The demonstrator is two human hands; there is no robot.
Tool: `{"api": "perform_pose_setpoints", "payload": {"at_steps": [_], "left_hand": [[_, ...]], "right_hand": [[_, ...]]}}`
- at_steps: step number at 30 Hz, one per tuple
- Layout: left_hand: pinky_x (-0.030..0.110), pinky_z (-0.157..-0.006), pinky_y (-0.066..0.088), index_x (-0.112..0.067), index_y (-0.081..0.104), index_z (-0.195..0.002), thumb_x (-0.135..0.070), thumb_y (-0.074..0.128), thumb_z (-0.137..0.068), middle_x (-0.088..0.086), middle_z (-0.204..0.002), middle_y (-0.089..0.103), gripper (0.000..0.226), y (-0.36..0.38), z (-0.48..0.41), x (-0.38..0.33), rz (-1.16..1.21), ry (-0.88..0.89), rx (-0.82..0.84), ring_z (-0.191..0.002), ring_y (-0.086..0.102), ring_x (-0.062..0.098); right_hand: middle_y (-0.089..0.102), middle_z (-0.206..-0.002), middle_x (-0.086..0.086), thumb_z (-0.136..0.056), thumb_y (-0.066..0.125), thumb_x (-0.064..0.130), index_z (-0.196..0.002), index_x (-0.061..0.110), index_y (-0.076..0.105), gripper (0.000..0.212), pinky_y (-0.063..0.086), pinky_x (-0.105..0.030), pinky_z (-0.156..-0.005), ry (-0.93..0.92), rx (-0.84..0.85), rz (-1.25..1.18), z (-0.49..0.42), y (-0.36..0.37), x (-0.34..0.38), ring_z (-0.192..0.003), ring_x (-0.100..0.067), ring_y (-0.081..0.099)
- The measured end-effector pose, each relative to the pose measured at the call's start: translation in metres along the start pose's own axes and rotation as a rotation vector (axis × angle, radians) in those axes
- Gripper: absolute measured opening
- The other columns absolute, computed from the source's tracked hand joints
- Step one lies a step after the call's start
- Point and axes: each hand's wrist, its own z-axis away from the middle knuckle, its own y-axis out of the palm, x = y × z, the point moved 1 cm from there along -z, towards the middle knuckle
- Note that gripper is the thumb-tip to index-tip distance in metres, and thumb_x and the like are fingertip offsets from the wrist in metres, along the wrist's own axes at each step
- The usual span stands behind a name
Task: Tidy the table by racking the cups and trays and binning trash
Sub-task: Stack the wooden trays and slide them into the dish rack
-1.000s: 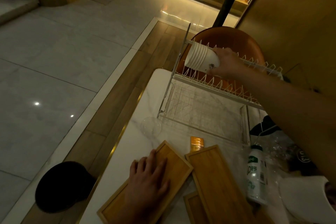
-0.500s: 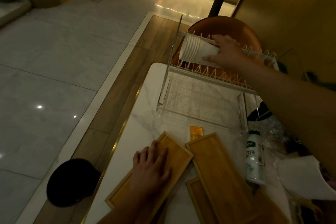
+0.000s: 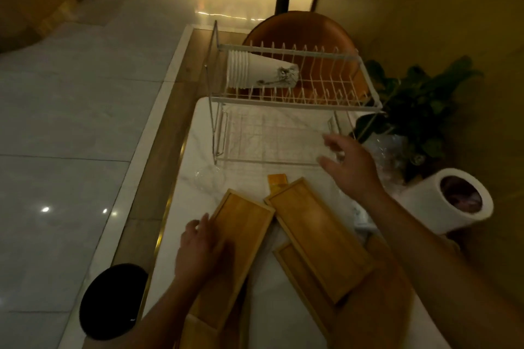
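A stack of white cups (image 3: 256, 73) lies on its side in the rack's (image 3: 295, 103) top tier, near the worktop's (image 3: 272, 317) far edge. Left hand (image 3: 198, 249) rests flat against a wooden tray (image 3: 241, 238), grip released. Right hand (image 3: 350, 166) hovers by the rack, fingers spread, empty.

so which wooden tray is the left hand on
The leftmost tray, by the table's left edge; the left hand rests on its left rim. The middle tray and the tray under it go untouched.
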Motion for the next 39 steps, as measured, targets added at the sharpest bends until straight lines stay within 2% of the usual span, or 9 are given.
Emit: {"api": "perform_pose_setpoints", "payload": {"at_steps": [5,7,9,11,15,20,28,33,39], "left_hand": [[0.044,-0.073,0.061,-0.017,0.061,-0.103,-0.057,0.068,-0.083,0.005,-0.093,0.068,0.045,0.0,0.017,0.037,0.055,-0.096,0.072,-0.078,0.069,0.02],[0.037,-0.062,0.06,-0.019,0.063,-0.096,-0.049,0.07,-0.085,-0.001,-0.078,0.069,0.033,0.0,0.023,0.036,0.051,-0.086,0.089,-0.063,0.069,0.013],[0.032,-0.059,0.057,-0.018,0.066,-0.097,-0.043,0.071,-0.086,-0.003,-0.072,0.069,0.027,0.0,0.028,0.031,0.079,-0.112,0.081,-0.061,0.068,0.011],[0.035,-0.064,0.057,-0.016,0.068,-0.091,-0.04,0.072,-0.086,0.0,-0.073,0.07,0.025,0.004,0.033,0.027,0.146,-0.184,0.083,-0.065,0.068,0.016],[0.049,-0.077,0.06,-0.013,0.07,-0.084,-0.031,0.075,-0.086,0.007,-0.077,0.072,0.019,0.015,0.045,0.018,0.321,-0.264,0.101,-0.073,0.07,0.025],[0.047,-0.083,0.059,-0.013,0.07,-0.11,-0.03,0.074,-0.087,0.005,-0.093,0.073,0.029,0.026,0.057,0.007,0.436,-0.295,0.103,-0.083,0.07,0.024],[0.044,-0.083,0.056,-0.01,0.066,-0.124,-0.027,0.073,-0.088,-0.002,-0.094,0.068,0.04,0.036,0.073,0.006,0.563,-0.306,0.1,-0.088,0.065,0.02],[0.051,-0.093,0.055,-0.009,0.066,-0.124,-0.023,0.079,-0.084,0.002,-0.098,0.068,0.045,0.048,0.084,0.002,0.635,-0.334,0.142,-0.093,0.066,0.027],[0.037,-0.081,0.057,-0.01,0.07,-0.119,-0.015,0.082,-0.078,-0.002,-0.089,0.07,0.043,0.06,0.096,-0.015,0.626,-0.272,0.19,-0.08,0.067,0.015]], "right_hand": [[0.063,-0.129,-0.005,-0.088,0.068,0.032,-0.132,0.017,0.056,0.048,0.05,-0.036,-0.093,0.465,0.149,0.19,0.087,0.013,-0.084,-0.113,-0.023,0.06],[0.061,-0.131,-0.008,-0.089,0.065,0.038,-0.132,0.014,0.056,0.05,0.051,-0.035,-0.09,0.539,0.209,0.302,0.108,0.019,-0.106,-0.114,-0.025,0.06],[0.062,-0.124,-0.01,-0.088,0.066,0.041,-0.129,0.011,0.055,0.052,0.05,-0.028,-0.073,0.598,0.295,0.301,0.119,0.027,-0.118,-0.1,-0.023,0.062],[0.061,-0.121,-0.012,-0.085,0.071,0.042,-0.13,0.008,0.052,0.059,0.047,-0.025,-0.065,0.629,0.361,0.256,0.122,0.035,-0.125,-0.094,-0.021,0.061],[0.055,-0.135,-0.014,-0.084,0.071,0.041,-0.136,0.01,0.048,0.064,0.049,-0.041,-0.098,0.608,0.413,0.328,0.116,0.046,-0.132,-0.121,-0.031,0.055],[0.063,-0.125,-0.013,-0.094,0.061,0.029,-0.13,0.009,0.058,0.041,0.045,-0.032,-0.087,0.633,0.275,-0.051,0.121,0.029,-0.125,-0.108,-0.025,0.059],[0.067,-0.117,-0.006,-0.098,0.056,0.026,-0.124,0.015,0.063,0.03,0.048,-0.032,-0.079,0.733,0.06,-0.164,0.239,-0.015,-0.149,-0.095,-0.017,0.061],[0.061,-0.129,-0.012,-0.099,0.053,0.024,-0.132,0.011,0.059,0.036,0.044,-0.036,-0.09,0.837,-0.009,-0.141,0.284,-0.001,-0.173,-0.108,-0.028,0.057],[0.039,-0.149,-0.013,-0.098,0.054,0.016,-0.13,0.008,0.06,0.034,0.035,-0.046,-0.11,0.885,-0.111,-0.014,0.308,0.006,-0.179,-0.132,-0.033,0.041]]}}
